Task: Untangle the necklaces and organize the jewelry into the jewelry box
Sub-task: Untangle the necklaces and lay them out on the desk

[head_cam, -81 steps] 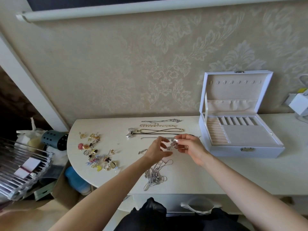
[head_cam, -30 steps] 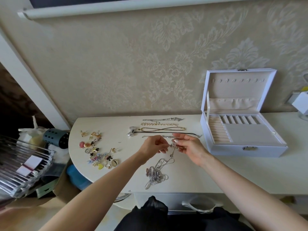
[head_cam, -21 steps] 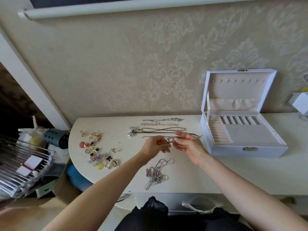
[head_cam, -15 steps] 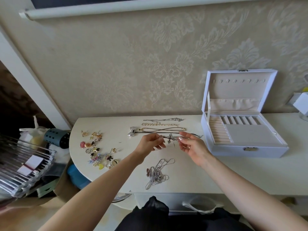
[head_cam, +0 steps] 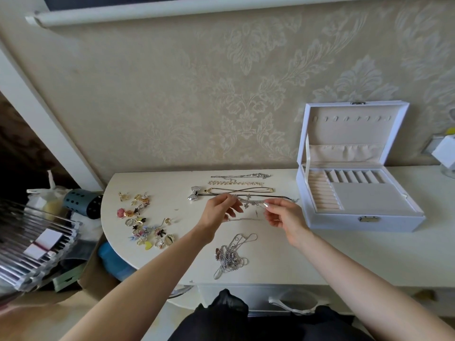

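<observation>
My left hand (head_cam: pixel 219 209) and my right hand (head_cam: pixel 284 214) each pinch one end of a silver necklace (head_cam: pixel 250 202), stretched between them just above the table. A thin part of its chain (head_cam: pixel 246 219) sags below. A tangled heap of silver chains (head_cam: pixel 231 256) lies on the table near the front edge. Behind my hands, several necklaces (head_cam: pixel 240 184) lie straightened in rows, one with a silver bow pendant (head_cam: pixel 195 193). The white jewelry box (head_cam: pixel 364 219) stands open at the right.
Several small earrings and rings (head_cam: pixel 145 219) are scattered at the table's left. The rounded table edge (head_cam: pixel 104 225) drops off to a cluttered floor with a clear rack (head_cam: pixel 32 244). A white object (head_cam: pixel 444 153) sits at the far right.
The silver necklace has come free of the tangled heap. My hands have moved apart and pulled it out straight, further back over the table. The heap now lies alone.
</observation>
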